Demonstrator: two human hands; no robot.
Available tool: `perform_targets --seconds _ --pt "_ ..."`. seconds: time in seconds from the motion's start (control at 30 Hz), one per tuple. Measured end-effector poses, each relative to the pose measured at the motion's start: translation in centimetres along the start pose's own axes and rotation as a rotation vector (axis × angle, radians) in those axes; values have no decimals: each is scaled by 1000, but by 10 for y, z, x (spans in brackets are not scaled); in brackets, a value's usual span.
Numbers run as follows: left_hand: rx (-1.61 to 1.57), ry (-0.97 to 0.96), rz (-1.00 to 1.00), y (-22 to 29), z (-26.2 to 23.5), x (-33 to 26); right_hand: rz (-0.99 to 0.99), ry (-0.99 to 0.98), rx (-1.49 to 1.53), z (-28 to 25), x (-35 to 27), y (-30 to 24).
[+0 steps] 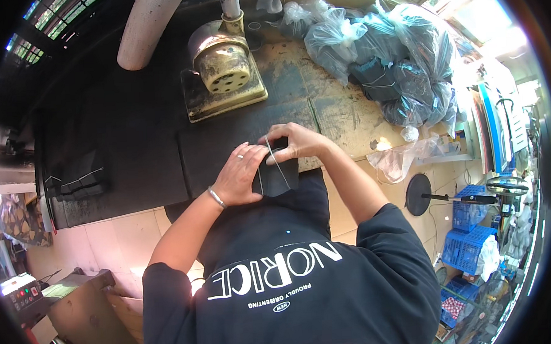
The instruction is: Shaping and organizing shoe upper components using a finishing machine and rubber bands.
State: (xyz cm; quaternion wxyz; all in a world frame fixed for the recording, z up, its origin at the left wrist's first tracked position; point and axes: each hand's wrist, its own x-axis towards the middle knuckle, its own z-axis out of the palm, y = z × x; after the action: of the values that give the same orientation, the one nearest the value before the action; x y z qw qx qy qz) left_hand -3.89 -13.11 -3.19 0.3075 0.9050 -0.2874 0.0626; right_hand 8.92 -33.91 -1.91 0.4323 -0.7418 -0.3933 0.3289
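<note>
Both your hands grip a stack of black fabric pieces [275, 172] (bound by a thin band): left hand [242, 173] at nine o'clock, right hand [295, 140] at twelve, fingers closed on it.

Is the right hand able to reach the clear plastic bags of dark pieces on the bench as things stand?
Probably yes: the right hand grips a dark fabric stack, and only bare bench lies between it and the bags, though it would need to let go first.
</note>
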Motion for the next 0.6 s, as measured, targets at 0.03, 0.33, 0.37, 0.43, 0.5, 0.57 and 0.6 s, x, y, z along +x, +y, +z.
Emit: perform_targets --seconds 0.03,0.33,0.37,0.43,0.5,0.57,0.6 --pt "6 -33 19 -1 4 2 2 0 6 -3 4 0" --pt "-187 177 -407 -26 43 6 -48 377 -320 38 16 7" --pt "-189 183 -416 -26 44 5 -55 583 -210 50 10 3" --pt "-142 247 -394 -28 47 3 -78 671 -338 65 -7 -10" --pt "-158 252 -408 -26 48 2 110 699 -247 70 -27 -15" --pt "-42 222 -409 -24 48 1 195 686 -185 73 -39 -11" --pt "-47 223 -407 -23 47 2 278 679 -120 73 -42 -10"
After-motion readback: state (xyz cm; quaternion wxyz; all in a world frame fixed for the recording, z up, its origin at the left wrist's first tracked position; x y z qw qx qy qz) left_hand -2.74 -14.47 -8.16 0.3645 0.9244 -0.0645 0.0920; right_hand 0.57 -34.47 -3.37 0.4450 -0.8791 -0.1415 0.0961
